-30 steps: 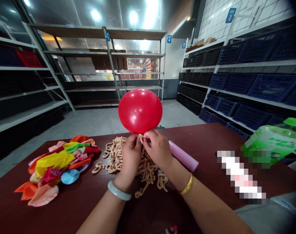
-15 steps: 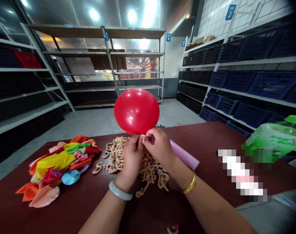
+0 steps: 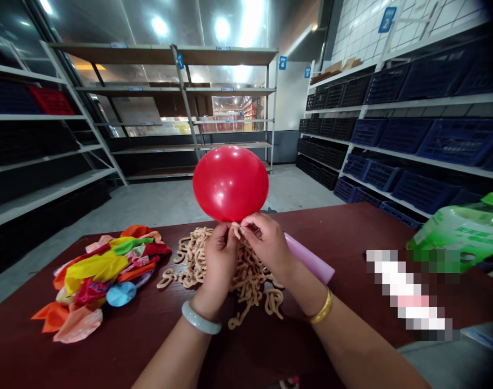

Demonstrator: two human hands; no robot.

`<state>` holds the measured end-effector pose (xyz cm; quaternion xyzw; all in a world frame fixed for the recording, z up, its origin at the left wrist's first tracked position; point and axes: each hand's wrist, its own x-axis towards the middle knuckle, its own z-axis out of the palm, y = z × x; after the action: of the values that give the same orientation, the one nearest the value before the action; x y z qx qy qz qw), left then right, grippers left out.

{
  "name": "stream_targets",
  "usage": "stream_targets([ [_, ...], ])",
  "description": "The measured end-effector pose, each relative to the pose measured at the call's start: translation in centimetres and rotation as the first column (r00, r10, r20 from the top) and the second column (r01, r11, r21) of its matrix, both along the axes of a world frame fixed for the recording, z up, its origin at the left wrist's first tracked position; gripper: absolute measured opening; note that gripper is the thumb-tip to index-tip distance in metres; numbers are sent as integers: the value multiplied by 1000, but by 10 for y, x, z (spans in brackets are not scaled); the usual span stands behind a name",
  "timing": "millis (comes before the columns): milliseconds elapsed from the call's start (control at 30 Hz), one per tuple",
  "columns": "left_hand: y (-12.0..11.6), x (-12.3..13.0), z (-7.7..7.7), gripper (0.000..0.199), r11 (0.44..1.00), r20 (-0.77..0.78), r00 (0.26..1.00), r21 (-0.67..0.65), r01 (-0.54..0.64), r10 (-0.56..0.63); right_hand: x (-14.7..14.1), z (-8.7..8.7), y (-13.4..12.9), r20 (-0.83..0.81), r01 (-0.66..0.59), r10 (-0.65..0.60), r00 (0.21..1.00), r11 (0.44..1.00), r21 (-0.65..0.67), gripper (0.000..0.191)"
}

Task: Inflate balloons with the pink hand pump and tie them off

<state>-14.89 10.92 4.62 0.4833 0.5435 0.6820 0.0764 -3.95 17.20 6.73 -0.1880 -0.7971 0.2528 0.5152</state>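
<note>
An inflated red balloon (image 3: 231,182) stands above the fingertips of both hands at the table's middle. My left hand (image 3: 221,256) is closed in a pinch at the balloon's neck, which the fingers hide. Beside it, my right hand (image 3: 266,240) pinches a small beige rubber band (image 3: 237,231) just under the balloon. Below and behind the hands lies a pile of beige bands (image 3: 195,254). Several uninflated balloons (image 3: 94,267) in mixed colours are heaped on the left. A pink-purple cylinder (image 3: 309,258) lies right of my right hand.
The dark red table (image 3: 149,351) spans the foreground. At its right stand a green bottle (image 3: 465,232) and a blurred-out item (image 3: 406,292). Metal shelves (image 3: 157,54) rise behind, and racks with blue crates (image 3: 404,135) line the right side.
The view has shifted slightly, so most things appear a little further right. The band at the fingertips has changed its angle a little. Both hands keep their pinch under the balloon.
</note>
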Motion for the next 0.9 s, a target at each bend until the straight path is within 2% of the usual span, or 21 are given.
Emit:
stream_targets([
  [100, -1, 2, 0, 17, 1000, -43, 999, -19, -25, 24, 0, -1, 1, -43, -27, 25, 999, 999, -38, 5],
  [167, -2, 2, 0, 17, 999, -53, 998, -15, -30, 29, 1, 0, 1, -35, -25, 25, 999, 1000, -17, 4],
  [267, -1, 1, -1, 17, 1000, -12, 1000, 5, -10, 10, -1, 0, -1, 26, 13, -14, 1000, 999, 49, 5],
  [333, 0, 1, -2, 18, 1000, 50, 999, -3, 2, -2, -3, 0, -2, 30, 45, -46, 998, 998, 31, 6],
  [400, 2, 1, -2, 20, 1000, 135, 991, -8, 18, -17, -6, -2, -3, -12, 43, -44, 999, 993, -110, 7],
  [500, 5, 2, -2, 22, 997, 246, 966, 19, 77, -79, -10, -8, -3, -86, -7, -25, 996, 934, -357, 9],
  [567, 5, 2, -2, 22, 995, 273, 957, 44, 87, -95, -11, -11, -3, -102, -16, -27, 994, 916, -402, 10],
  [667, 5, 0, -3, 21, 998, 226, 973, 47, 29, -39, -12, -15, -2, -116, -43, -5, 993, 914, -404, 17],
  [733, 5, -3, -3, 20, 999, 169, 986, 32, -13, 7, -12, -15, -1, -127, -79, 25, 992, 892, -446, 25],
  [833, 4, -4, -4, 19, 999, 90, 995, 17, -37, 35, -14, -15, 0, -162, -141, 61, 985, 827, -544, 30],
  [900, 3, -4, -4, 18, 998, 8, 998, -1, -55, 55, -15, -12, 0, -222, -210, 90, 971, 765, -608, 30],
])
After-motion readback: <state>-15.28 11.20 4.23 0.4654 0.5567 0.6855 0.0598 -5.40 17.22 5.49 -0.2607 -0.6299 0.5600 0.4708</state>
